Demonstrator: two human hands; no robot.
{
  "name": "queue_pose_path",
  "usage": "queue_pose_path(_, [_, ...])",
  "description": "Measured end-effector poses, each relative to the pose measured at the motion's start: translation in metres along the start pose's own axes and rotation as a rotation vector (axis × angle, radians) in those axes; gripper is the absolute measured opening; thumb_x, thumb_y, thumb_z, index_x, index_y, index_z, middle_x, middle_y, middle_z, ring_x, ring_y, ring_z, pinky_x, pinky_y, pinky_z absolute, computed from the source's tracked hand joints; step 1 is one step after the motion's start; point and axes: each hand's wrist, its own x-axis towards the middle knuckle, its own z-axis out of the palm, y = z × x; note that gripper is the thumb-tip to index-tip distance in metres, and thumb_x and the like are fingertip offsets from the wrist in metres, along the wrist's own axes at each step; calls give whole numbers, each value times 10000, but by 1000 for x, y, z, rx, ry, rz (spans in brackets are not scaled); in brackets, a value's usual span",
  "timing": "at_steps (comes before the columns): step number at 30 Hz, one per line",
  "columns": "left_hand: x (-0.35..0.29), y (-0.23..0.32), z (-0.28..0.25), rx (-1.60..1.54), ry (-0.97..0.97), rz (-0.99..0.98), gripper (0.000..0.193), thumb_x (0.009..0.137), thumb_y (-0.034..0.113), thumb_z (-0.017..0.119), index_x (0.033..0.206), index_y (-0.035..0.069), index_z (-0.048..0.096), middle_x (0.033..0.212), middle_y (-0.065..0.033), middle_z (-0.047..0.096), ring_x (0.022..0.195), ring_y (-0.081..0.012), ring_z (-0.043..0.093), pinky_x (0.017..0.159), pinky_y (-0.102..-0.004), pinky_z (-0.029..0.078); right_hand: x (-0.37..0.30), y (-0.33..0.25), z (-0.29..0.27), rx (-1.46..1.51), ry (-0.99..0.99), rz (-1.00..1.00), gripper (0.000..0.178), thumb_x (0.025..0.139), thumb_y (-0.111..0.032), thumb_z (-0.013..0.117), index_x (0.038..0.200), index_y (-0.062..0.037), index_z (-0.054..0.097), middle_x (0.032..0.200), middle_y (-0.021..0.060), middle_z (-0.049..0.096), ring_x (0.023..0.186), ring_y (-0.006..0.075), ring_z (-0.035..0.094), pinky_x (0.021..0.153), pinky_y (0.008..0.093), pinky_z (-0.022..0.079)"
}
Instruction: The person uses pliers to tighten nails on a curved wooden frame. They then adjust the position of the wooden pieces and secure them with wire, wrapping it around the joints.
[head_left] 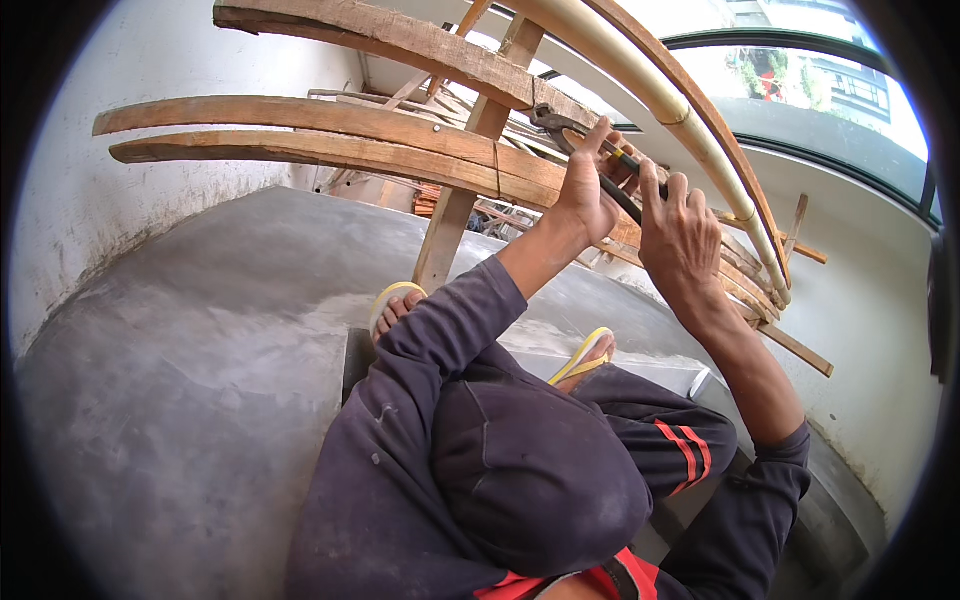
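Pincers [556, 124] with dark handles are raised in front of me, their metal jaws up against a thin wire tie [536, 106] on the upper wooden beam [400, 48]. My left hand [586, 192] is closed around the handles just behind the jaws, thumb pointing up; its other fingers are partly hidden. Farther back, my right hand [683, 232] is wrapped over the handle ends. Below the jaws, two curved planks [330, 135] run side by side with another wire [497, 170] around them. A wooden post [450, 230] crosses behind the beams.
A long pale round pole [640, 75] and a thin board curve along the upper right. Bundled lumber [745, 280] lies beyond my hands. A white wall [160, 130] stands left, and a window [810, 95] upper right. My sandalled feet rest on grey concrete [190, 330], near a step edge.
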Motion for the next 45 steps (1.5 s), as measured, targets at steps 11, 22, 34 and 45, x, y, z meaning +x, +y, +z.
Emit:
queue_pose_path(11, [17,1,-44,-367,-528,-489,207,817,267,585,680,112,591,586,33,565,584,-80,589,652,-249,525,-14,5,-19,1429,-862,435,702,838,-159,629,1311,3,136,896,246,590,848,367,636,743,429,476])
queue_pose_path(22, [-42,-33,-21,772,-318,-9,274,912,384,616,972,121,569,633,100,360,517,-6,310,455,-186,264,-135,44,19,1487,-579,505,164,855,45,453,1015,11,451,982,173,579,806,252,670,745,361,509])
queue_pose_path(34, [-72,-75,-13,1099,-195,21,386,963,367,529,1193,60,569,692,30,490,482,-37,469,384,-179,254,-167,20,66,1921,-350,288,479,877,-221,653,1210,33,422,1104,211,561,978,276,619,825,387,511])
queue_pose_path(45, [-70,-155,7,1719,-112,-75,387,1033,330,336,1300,66,428,669,38,384,467,-32,350,400,-202,322,-239,97,142,1752,-106,207,116,839,-1,424,952,-28,429,770,96,554,731,238,544,723,365,449])
